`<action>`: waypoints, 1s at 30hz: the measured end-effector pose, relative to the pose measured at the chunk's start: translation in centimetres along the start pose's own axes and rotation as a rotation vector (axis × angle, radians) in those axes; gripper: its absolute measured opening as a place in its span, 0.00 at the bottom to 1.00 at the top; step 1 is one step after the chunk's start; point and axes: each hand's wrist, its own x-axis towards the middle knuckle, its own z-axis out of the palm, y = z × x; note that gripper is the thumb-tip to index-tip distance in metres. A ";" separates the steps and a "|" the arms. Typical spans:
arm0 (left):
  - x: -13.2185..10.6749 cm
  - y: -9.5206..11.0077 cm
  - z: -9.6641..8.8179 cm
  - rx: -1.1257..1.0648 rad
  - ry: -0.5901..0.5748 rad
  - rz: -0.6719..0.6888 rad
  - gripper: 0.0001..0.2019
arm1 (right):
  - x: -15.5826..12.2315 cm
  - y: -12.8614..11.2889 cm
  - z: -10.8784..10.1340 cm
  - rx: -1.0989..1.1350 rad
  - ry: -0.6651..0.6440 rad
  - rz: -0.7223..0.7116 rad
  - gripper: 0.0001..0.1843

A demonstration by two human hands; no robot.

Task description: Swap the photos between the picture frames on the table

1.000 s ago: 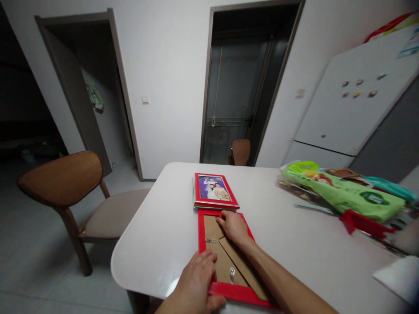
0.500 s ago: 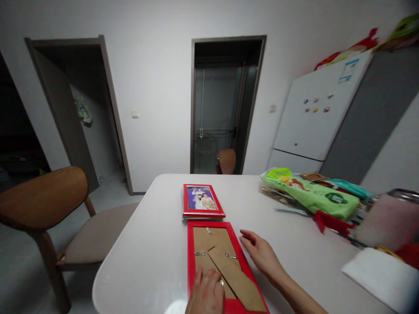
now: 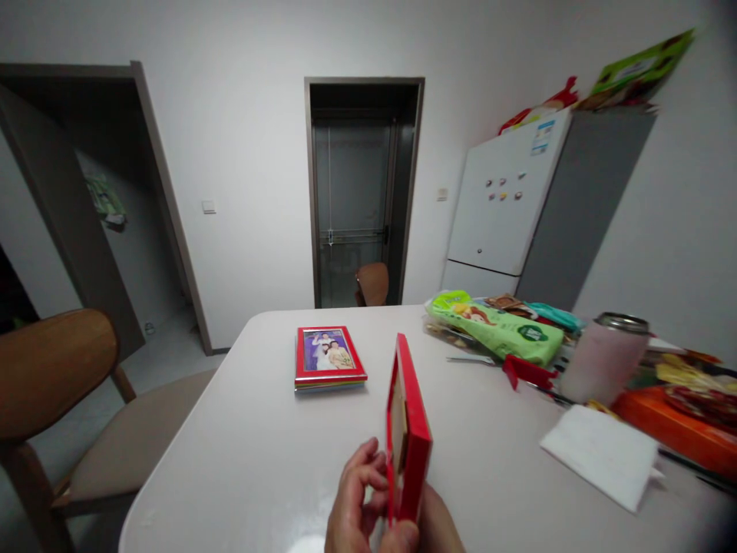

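Both my hands hold a red picture frame up on edge above the near part of the white table. My left hand grips its lower left side, with the fingers curled against the cardboard backing. My right hand is partly hidden behind the frame, and its thumb shows at the bottom edge. The frame's front faces away to the right and cannot be seen. Farther along the table, a second red frame lies flat with a photo of two people facing up, on top of a thin stack.
A green snack bag, red-handled scissors, a pink metal-lidded tumbler, white paper and an orange tray crowd the table's right side. A wooden chair stands at the left, and a white fridge stands behind.
The red frame has left the tabletop and now stands on edge in both hands. My view has swung left and shows more of the table's right side.
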 end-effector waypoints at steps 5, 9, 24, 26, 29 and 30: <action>2.7 1.3 1.5 -0.189 -0.013 -0.060 0.33 | 1.9 -6.8 -6.7 -0.150 0.246 0.084 0.34; 5.0 -3.1 3.5 -0.130 -0.050 -0.207 0.29 | 5.1 -10.5 -13.3 -0.659 0.287 0.048 0.30; 7.6 -8.3 4.3 0.426 0.016 -0.263 0.25 | 9.4 -11.0 -18.9 -1.621 0.378 -0.121 0.14; 8.1 -8.3 2.0 0.401 0.094 -0.296 0.27 | 9.8 -10.1 -16.8 -1.686 0.342 -0.207 0.16; 9.4 -8.2 -2.3 0.325 0.251 -0.344 0.25 | 11.0 -7.1 -10.9 -1.721 0.186 -0.380 0.19; 9.8 -8.1 -3.7 0.288 0.304 -0.354 0.23 | 11.6 -5.9 -8.5 -1.718 0.100 -0.431 0.20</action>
